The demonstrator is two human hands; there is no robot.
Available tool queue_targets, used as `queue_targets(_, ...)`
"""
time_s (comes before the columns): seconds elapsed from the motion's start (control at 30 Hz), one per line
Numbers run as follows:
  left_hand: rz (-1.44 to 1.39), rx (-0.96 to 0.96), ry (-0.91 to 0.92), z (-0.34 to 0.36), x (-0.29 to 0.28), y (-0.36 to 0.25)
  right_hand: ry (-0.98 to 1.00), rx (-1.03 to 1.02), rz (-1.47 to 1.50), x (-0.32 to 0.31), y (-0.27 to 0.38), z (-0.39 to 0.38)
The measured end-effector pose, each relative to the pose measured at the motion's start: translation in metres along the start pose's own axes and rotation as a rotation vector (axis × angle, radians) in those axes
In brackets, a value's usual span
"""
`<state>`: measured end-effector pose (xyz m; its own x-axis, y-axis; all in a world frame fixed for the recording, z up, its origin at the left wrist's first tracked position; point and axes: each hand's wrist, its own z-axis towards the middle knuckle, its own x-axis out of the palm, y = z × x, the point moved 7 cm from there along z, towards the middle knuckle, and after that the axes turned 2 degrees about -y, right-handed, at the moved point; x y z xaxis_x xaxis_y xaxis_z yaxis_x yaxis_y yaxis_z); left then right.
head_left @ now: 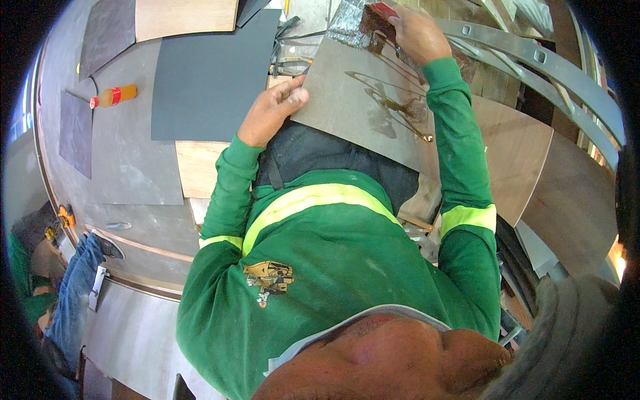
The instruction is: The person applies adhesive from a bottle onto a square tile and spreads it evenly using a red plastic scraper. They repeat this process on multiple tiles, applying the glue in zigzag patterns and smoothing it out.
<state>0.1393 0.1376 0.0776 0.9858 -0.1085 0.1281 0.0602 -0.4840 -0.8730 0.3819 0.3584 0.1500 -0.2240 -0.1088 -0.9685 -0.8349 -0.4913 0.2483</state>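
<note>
A grey laminate sheet (333, 100) lies tilted across my lap, with brown glue (393, 103) trailed over it in loose zigzag lines. Toward its far end the glue is smeared into a thin, shiny layer. My right hand (421, 35) grips a flat red spreader (381, 11) against the glue at that far end; part of the spreader is hidden by my fingers. At the sheet's left edge my left hand (272, 112) is closed, thumb on top and the other fingers partly out of sight.
Dark grey sheets (213, 80) and plywood pieces (187, 17) lie to the left and far left. An orange drink bottle (115, 96) rests on its side there. Pliers (293, 65) lie beyond my left hand. A metal ladder (533, 50) crosses the far right. Another person's jeans-clad leg (77, 273) shows at left.
</note>
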Motion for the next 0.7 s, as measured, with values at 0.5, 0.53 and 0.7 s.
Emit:
queue_targets(0.5,-0.400,0.045,0.040,-0.004,0.018,0.017,0.011,-0.181,0.020,0.026,0.051,-0.024)
queue_targets(0.53,-0.409,0.053,0.040,-0.003,0.018,0.017,0.014,-0.183,0.029,0.027,0.055,-0.029)
queue_targets(0.7,-0.390,0.047,0.046,-0.006,0.021,0.008,0.017,-0.215,0.032,0.018,0.081,-0.054)
